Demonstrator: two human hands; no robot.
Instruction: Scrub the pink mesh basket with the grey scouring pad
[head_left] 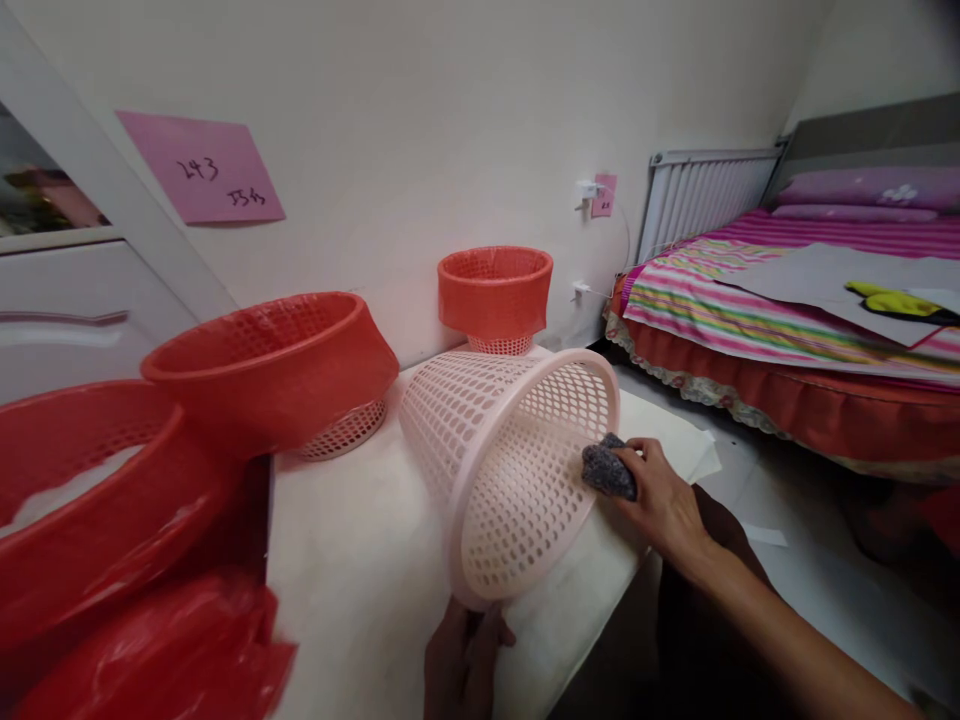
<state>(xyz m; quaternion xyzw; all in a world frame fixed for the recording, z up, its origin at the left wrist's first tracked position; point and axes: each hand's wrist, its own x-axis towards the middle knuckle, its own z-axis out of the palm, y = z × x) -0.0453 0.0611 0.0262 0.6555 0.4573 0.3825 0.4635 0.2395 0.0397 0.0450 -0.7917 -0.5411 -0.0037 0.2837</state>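
Note:
A pale pink perforated basket lies on its side on the white tabletop, its open mouth facing me. My left hand grips the basket's lower rim at the table's near edge, fingers closed on it. My right hand is closed on a small grey cloth and presses it against the basket's right rim.
Three more baskets lined with red bags stand on the table: one at the back, one in the middle left, one at the near left. A loose red bag lies in front. A bed with a striped cover stands on the right.

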